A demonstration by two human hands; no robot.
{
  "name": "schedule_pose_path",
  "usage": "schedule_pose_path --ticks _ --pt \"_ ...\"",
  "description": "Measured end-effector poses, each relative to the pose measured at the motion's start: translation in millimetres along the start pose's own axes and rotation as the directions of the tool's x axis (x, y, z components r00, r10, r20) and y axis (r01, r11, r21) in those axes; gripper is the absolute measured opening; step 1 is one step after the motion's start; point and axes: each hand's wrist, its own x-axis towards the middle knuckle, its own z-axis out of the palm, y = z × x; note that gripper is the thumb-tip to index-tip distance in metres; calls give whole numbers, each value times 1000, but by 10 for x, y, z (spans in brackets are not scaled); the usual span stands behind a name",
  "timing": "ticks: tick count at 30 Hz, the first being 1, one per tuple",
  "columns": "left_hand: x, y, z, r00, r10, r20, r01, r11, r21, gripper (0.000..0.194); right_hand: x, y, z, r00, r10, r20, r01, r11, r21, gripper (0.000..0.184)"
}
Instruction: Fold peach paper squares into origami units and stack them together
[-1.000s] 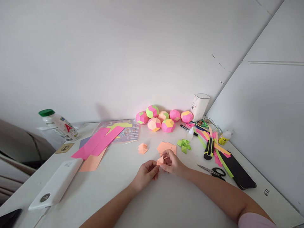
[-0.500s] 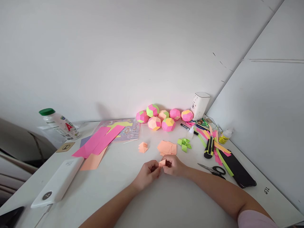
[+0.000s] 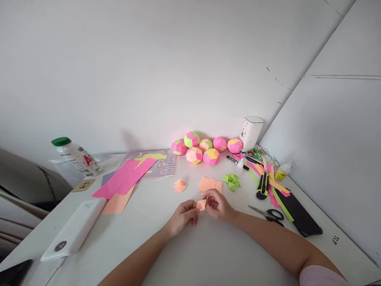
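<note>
Between my two hands is a small folded peach paper piece (image 3: 201,205), held above the white table. My left hand (image 3: 183,216) pinches its left edge between thumb and fingers. The fingertips of my right hand (image 3: 219,206) are closed on its right corner. Just beyond lie loose peach paper squares (image 3: 209,184), partly hidden by my right hand. To the left of them sits a little stack of folded peach pieces (image 3: 180,186). A cluster of folded green paper pieces (image 3: 231,182) lies to the right.
Several faceted paper balls (image 3: 194,155) stand along the wall. At right are scissors (image 3: 269,214), a box cutter (image 3: 262,186), paper strips (image 3: 279,186) and a yellow glue bottle (image 3: 282,172). Pink paper sheets (image 3: 125,178), a white power bank (image 3: 76,230) and a drink bottle (image 3: 76,158) are at left.
The peach piece has been turned between my fingers and now shows a flatter, squarer face. My right hand shifted slightly and its fingers lifted. The other things stay put.
</note>
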Motion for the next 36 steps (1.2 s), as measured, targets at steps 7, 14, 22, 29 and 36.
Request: schedule_pose_path --ticks 7,14,22,29,36 --pt "7 6 26 999 20 -34 -17 996 90 40 32 16 14 964 -264 43 267 954 -139 10" --pt "6 39 67 982 50 -185 -40 997 58 42 33 -31 -15 997 68 23 -67 997 -32 24" --pt "21 27 34 982 98 -159 -91 995 46 28 39 6 -46 971 227 68 -230 972 43 31" --pt "10 -68 71 945 252 -210 -171 925 339 25 43 117 -18 962 272 4 -271 956 113 31" --pt "-64 -32 108 741 424 521 -622 141 770 30 78 145 -52 957 281 -67 -266 949 171 30"
